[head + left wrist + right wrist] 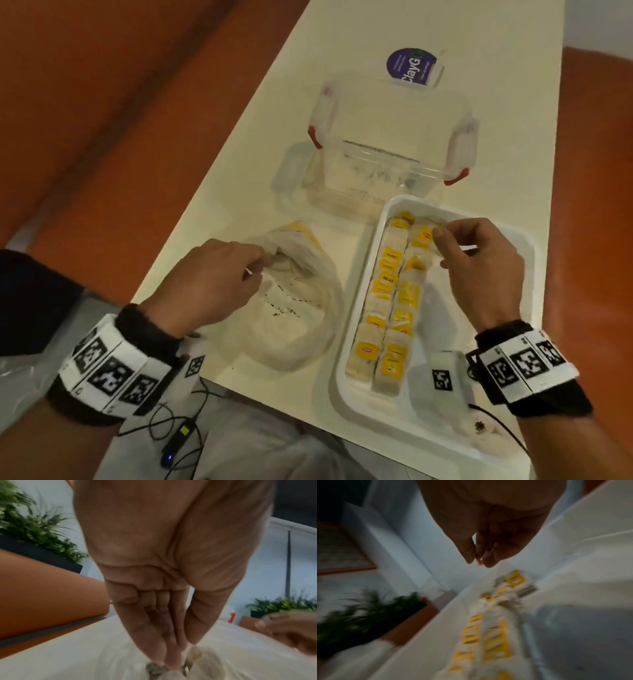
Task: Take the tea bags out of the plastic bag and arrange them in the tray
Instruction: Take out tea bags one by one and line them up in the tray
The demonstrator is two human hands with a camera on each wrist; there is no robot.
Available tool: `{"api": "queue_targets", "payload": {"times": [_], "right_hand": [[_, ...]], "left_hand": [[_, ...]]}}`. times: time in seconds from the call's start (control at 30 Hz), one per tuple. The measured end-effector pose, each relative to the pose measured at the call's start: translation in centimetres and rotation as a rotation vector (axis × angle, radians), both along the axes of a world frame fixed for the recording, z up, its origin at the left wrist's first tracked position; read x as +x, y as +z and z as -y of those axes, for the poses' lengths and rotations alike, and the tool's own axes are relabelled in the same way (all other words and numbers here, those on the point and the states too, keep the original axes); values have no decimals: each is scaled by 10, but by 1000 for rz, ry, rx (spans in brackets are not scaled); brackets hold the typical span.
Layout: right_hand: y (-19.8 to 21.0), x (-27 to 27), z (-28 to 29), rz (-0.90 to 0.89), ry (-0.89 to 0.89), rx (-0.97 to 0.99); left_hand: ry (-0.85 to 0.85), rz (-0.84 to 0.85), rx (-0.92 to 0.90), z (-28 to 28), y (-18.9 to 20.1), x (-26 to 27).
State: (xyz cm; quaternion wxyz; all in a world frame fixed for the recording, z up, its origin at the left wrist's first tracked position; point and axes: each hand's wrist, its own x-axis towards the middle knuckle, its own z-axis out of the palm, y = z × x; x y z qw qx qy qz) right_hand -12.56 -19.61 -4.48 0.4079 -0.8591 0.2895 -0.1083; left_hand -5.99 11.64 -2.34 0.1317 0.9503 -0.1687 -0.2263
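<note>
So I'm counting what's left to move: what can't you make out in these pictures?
- Plastic bag contents: head view, hidden by folds and the left hand.
- Right hand grip: right wrist view blurred.
- Tea bags tag print: mostly too small.
- Tray near corner: cut off by the edge.

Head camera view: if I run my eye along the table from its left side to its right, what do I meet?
Left hand reaching into the plastic bag → two rows of tea bags in the white tray → right hand, hovering over the tray's far end, fingers curled.
</note>
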Motion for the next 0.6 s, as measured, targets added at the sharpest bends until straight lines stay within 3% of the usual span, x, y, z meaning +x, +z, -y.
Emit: {"api": "queue_targets", "payload": {"times": [0.07,0.17,0.23,0.33,0.6], "right_hand": [[22,-5,-31,35,247,-41],[39,-7,-70,-51,644,-218],[37,1,-87,-134,769,-345],[25,18,-96,-234,794,-477],[12,31,-73,-171,622,-225]], "left_hand": [[-13,5,-4,7,-5,1],[-18,27,-56,19,-11,0],[-23,49,-87,26,-15,0],[-33,108,-84,37,-21,-5],[-35,245,125,68,-39,-4]]}}
